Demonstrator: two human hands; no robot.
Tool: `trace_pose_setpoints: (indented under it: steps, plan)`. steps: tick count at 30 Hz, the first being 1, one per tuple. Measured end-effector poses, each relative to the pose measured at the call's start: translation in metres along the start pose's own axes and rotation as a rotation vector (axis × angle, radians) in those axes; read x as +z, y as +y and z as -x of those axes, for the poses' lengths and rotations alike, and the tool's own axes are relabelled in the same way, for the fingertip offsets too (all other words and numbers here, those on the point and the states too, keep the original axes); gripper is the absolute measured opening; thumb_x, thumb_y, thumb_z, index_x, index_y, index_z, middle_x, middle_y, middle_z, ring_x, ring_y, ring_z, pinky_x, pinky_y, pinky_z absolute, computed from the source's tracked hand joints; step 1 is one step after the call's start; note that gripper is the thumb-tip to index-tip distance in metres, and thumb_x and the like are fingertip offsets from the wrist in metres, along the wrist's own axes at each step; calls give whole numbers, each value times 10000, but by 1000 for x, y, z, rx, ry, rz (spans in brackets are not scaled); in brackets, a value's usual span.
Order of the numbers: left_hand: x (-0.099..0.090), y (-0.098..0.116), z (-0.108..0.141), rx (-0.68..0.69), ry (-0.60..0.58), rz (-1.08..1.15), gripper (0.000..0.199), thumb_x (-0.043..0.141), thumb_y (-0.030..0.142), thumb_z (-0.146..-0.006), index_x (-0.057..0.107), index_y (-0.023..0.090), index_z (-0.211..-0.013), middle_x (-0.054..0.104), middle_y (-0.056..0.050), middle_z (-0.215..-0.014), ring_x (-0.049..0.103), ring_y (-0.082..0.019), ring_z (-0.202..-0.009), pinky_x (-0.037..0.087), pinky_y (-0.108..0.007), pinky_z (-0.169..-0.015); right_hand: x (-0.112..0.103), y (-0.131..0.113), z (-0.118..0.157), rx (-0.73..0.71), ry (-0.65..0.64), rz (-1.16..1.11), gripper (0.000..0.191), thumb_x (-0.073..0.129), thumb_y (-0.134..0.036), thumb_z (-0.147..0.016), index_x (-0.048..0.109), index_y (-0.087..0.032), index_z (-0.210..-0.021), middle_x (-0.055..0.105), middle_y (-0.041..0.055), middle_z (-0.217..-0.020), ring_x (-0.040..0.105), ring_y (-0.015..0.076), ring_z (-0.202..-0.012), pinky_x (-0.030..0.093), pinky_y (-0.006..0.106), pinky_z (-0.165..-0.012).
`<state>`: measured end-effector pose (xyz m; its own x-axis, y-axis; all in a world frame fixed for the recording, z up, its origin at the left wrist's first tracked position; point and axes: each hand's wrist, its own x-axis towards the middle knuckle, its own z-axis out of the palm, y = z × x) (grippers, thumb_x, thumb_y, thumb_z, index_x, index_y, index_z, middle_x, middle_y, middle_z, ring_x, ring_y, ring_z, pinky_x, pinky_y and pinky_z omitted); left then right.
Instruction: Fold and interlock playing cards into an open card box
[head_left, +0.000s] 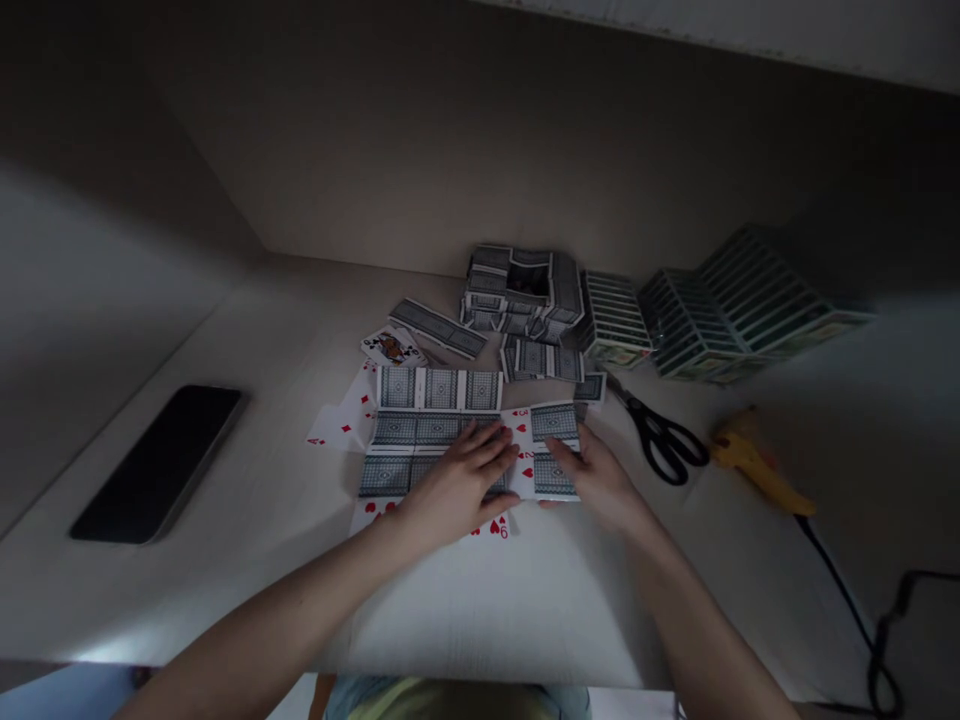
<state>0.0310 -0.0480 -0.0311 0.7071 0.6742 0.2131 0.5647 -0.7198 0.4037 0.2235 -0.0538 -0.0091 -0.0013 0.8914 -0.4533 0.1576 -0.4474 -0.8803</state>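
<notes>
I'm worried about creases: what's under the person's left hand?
Patterned card backs show around the left hand, and red heart faces peek out past its near edge. Whatever lies directly beneath it is covered, so any creases there cannot be seen.

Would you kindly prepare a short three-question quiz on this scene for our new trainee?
1. Multiple choice: What lies between the right hand and the yellow glue gun?
a) a mug
b) black scissors
c) a ruler

2. True or false: The phone lies to the left of the playing cards.

3. Fill in the blank: The suit symbols showing between the left hand and the right hand are ____ in colour.

Key: 1. b; 2. true; 3. red.
</notes>
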Motion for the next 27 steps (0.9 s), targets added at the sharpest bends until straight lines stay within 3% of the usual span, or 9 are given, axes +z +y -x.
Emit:
trace_pose_setpoints:
  steps: [6,10,18,27]
  plan:
    - [-2,0,0,-10,-27,24,532,462,439,-802,410,149,-1245,410,-98,-1321,238,-226,-1286,179,-461,-1067,-1,1,-8,-257,110,136,271,523,-363,-725,554,-186,-928,638,56,-951,589,205,-868,461,357,-798]
    - [-3,2,0,-39,-8,57,529,485,416,-790,414,150,-1241,417,-100,-1315,247,-225,-1284,179,-459,-1067,0,8,-14,-212,132,53,311,543,-380,-713,559,-179,-950,652,61,-935,606,213,-820,478,353,-740]
    - [-4,2,-1,-70,7,121,562,539,390,-755,404,160,-1250,414,-92,-1317,264,-212,-1277,194,-446,-1069,-2,6,-15,-107,13,-160,402,639,-412,-628,594,-184,-955,661,60,-976,615,239,-854,481,359,-740]
    - [-4,3,-2,-46,-22,119,534,530,399,-763,420,180,-1238,428,-83,-1309,250,-201,-1284,182,-445,-1070,0,3,-7,-90,21,-134,376,620,-399,-640,597,-207,-963,670,44,-943,626,219,-808,484,359,-735]
